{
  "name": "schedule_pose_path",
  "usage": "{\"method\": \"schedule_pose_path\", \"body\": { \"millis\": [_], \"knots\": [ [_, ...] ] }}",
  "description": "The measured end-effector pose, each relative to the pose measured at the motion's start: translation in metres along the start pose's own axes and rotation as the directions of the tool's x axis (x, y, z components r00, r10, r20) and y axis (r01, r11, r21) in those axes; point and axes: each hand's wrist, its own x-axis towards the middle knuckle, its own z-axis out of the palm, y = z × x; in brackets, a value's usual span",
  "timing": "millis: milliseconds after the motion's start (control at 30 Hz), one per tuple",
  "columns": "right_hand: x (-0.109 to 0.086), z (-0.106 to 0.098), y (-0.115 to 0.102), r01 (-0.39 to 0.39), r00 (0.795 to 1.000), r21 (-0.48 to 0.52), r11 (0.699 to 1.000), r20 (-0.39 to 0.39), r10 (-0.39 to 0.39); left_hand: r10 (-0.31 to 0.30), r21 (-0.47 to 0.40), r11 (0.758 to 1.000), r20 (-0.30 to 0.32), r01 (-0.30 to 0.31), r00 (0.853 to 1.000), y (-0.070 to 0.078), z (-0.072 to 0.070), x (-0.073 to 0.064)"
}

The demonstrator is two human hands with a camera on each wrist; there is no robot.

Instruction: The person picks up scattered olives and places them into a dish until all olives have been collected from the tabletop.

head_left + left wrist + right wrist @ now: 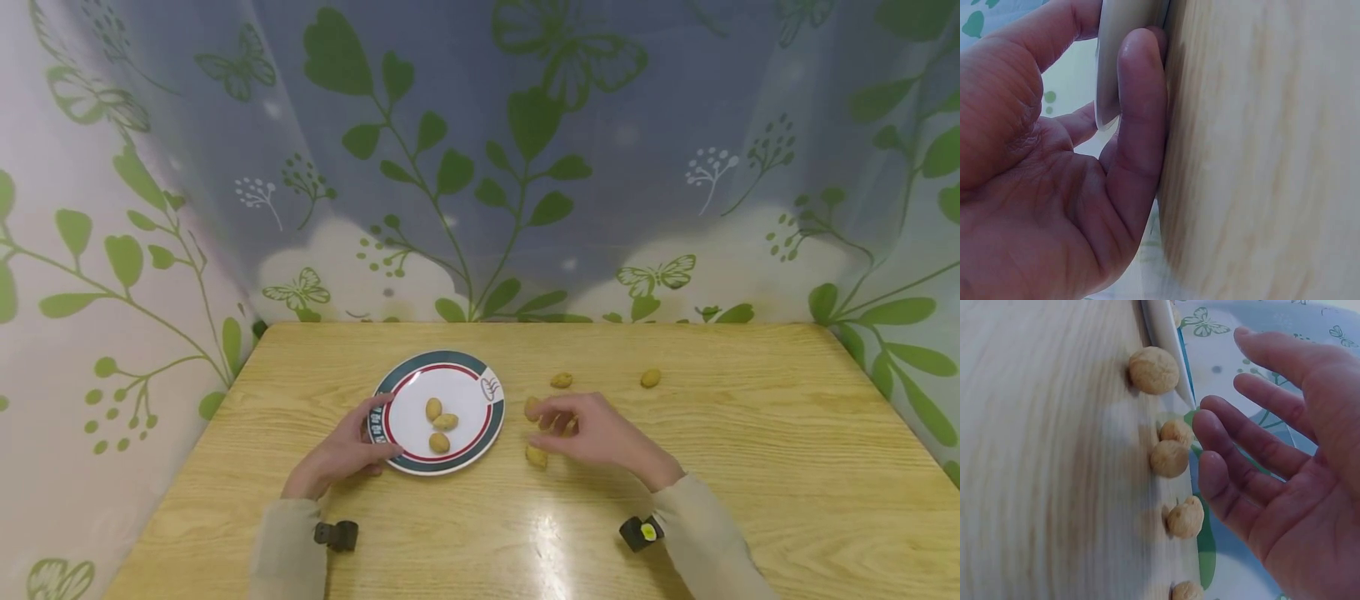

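A round white plate [465,454] with a dark teal rim band and a red ring stands left of centre on the table. My left hand [347,450] grips its left edge, thumb above and other fingers under the rim, as the plate's edge [1109,75] in the left wrist view shows. Three tan walnuts [438,442] lie on the plate. Over several loose walnuts to the right hovers my right hand [588,429], fingers loosely bent and holding nothing. Nearest to it are one walnut [536,456] below its thumb and another [532,407] by its fingertips, partly hidden.
Farther back on the wooden table [750,467] lie a walnut [561,380] and, more to the right, another walnut [651,378]. A curtain [465,167] with leaves and butterflies hangs behind the table and along its sides.
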Motion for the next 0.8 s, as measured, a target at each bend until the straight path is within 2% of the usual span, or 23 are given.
{"method": "schedule_pose_path", "body": {
  "millis": [333,467,800],
  "knots": [
    [-0.009,-0.002,0.009,0.005,1.0,-0.008,1.0,0.016,-0.005,-0.019,0.001,1.0,-0.002,0.019,1.0,-0.001,0.0,0.001],
    [-0.012,-0.001,0.013,-0.014,1.0,-0.025,1.0,0.023,0.015,-0.019,-0.003,1.0,-0.003,0.019,1.0,-0.002,0.0,0.002],
    [-0.014,0.002,0.017,-0.014,0.997,-0.021,1.0,0.081,0.015,-0.005,0.012,1.0,-0.004,0.005,1.0,-0.002,0.0,0.002]
  ]
}}
